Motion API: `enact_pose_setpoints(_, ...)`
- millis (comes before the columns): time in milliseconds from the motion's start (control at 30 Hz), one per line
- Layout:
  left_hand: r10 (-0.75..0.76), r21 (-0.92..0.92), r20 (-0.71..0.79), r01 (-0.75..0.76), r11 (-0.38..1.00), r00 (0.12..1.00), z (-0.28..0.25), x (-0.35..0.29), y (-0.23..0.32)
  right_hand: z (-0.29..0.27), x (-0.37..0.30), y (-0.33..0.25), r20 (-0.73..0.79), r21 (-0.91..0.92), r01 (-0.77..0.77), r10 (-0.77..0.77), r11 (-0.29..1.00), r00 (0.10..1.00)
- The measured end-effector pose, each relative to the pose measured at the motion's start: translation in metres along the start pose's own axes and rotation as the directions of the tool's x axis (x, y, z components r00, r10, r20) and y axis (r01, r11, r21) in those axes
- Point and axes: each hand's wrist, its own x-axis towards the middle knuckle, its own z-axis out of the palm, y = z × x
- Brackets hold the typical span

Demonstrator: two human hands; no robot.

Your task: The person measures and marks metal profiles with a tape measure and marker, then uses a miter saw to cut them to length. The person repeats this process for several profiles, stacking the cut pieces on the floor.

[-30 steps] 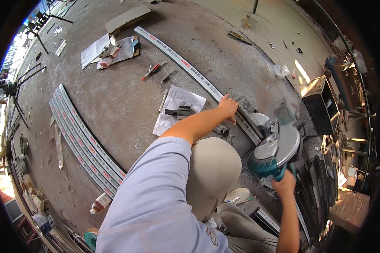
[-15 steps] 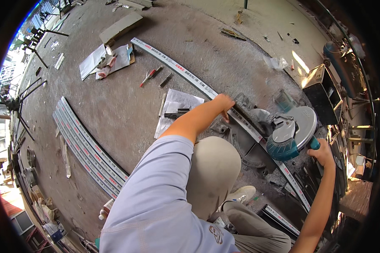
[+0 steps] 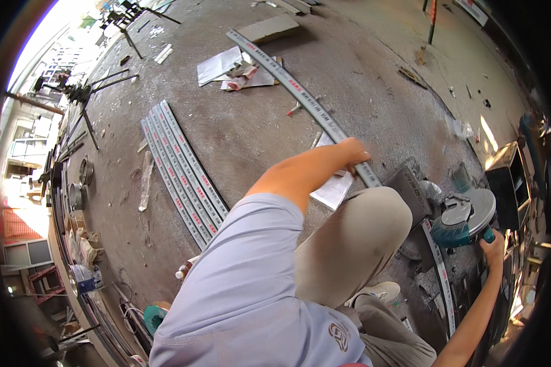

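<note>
Silver-grey and long, the profile strip (image 3: 296,88) running toward the mitre saw (image 3: 469,211) could swing or slip, since only the left hand (image 3: 353,153) appears to grip it while the right hand (image 3: 494,249) is wrapped round the saw's teal handle (image 3: 488,235).

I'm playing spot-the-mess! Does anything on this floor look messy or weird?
Yes: pale dust speckles the floor near the miter saw, so it looks unswept. A crumpled strip of clear plastic lies loose, like litter, left of the neatly lined-up long profiles. Nothing looks clearly broken.
</note>
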Motion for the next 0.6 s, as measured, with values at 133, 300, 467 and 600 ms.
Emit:
enact_pose_setpoints(133, -0.152, 0.098, 0.12, 0.14, 0.985, 0.981, 0.046, -0.117, -0.045, -0.008, -0.004, -0.002, 0.108, 0.017, 0.01, -0.012, 1.0, 0.994)
enact_pose_setpoints(300, -0.315, 0.118, 0.263, 0.293, 0.949, 0.912, 0.097, -0.234, -0.036, -0.07, -0.082, 0.042, -0.038, 0.004, -0.002, 0.003, 1.0, 0.999)
enact_pose_setpoints(467, -0.452, 0.28, 0.23, 0.386, 0.879, 0.862, 0.178, -0.341, -0.01, -0.095, -0.202, 0.183, -0.147, -0.003, -0.293, 0.289, 0.956, 0.946)
enact_pose_setpoints(600, -0.594, 0.267, 0.137, 0.548, 0.793, 0.793, 0.244, -0.386, 0.025, -0.101, -0.282, 0.213, -0.193, 0.075, -0.423, 0.43, 0.903, 0.882)
